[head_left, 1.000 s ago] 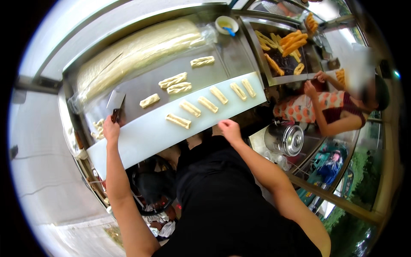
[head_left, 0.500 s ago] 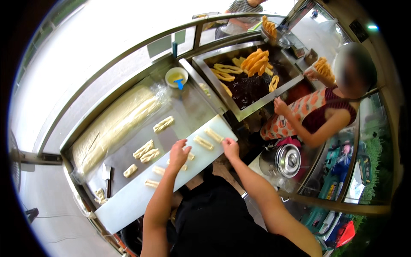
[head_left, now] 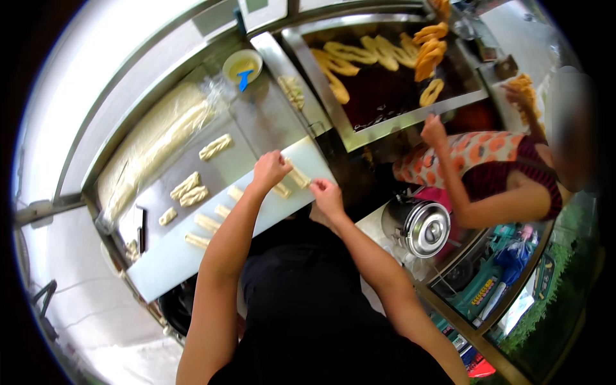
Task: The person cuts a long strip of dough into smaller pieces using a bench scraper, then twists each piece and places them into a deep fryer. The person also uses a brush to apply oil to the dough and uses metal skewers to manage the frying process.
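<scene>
On a long white board (head_left: 151,273), my hands are at opposite ends of a pale raw dough strip (head_left: 297,175). My left hand (head_left: 272,171) is closed, its fingertips pinching the strip's far end. The near end is between the thumb and fingers of my right hand (head_left: 328,194), at the board's near edge. Beside it lies another dough strip (head_left: 281,190), partly behind my left hand. Several more strips (head_left: 206,222) lie along the board to the left, some partly hidden by my left forearm.
Beyond the board, a metal counter holds twisted dough pieces (head_left: 215,147), a plastic-covered dough slab (head_left: 147,141), a knife (head_left: 142,232) and a bowl (head_left: 258,64) with a blue tool (head_left: 244,79). Right are a hot-oil fryer (head_left: 410,122), a co-worker (head_left: 475,167) and a lidded pot (head_left: 428,228).
My left hand has gone from loosely open above the board to pinching a strip's far end. My right hand still holds the near end. The view has shifted, and the co-worker's arms have moved.
</scene>
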Demonstrator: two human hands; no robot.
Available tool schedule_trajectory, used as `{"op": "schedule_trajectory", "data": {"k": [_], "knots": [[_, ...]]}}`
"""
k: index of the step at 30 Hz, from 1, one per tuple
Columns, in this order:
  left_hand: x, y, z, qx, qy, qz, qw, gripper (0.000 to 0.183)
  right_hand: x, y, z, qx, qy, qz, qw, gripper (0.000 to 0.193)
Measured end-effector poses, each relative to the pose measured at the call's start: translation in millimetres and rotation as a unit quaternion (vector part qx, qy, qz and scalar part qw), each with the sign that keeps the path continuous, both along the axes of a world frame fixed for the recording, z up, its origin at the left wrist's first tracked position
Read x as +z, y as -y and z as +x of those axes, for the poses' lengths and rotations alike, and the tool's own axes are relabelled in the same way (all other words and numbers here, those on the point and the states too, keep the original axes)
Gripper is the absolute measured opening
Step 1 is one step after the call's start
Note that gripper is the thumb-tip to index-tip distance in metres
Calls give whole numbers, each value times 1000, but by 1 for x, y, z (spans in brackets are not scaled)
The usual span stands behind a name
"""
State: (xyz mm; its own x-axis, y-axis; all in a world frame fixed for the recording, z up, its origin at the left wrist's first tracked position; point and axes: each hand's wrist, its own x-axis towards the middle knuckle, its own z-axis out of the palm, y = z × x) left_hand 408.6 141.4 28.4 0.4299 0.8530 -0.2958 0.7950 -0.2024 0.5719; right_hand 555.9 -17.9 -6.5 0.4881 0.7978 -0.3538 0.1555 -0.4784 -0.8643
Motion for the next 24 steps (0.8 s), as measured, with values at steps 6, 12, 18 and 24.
{"op": "schedule_trajectory", "data": {"k": [6,12,18,24], "knots": [[5,1,14,7,21,-28,999,28,15,-4,11,46,15,4,999,28],[25,1,6,76,289,-442,846,23,24,-13,21,117,27,99,988,50],[66,28,-6,179,510,-513,667,43,60,-20,25,31,-506,-42,861,27],[63,20,-21,53,394,-404,824,58,73,-41,4,13,-473,-13,881,20]]}}
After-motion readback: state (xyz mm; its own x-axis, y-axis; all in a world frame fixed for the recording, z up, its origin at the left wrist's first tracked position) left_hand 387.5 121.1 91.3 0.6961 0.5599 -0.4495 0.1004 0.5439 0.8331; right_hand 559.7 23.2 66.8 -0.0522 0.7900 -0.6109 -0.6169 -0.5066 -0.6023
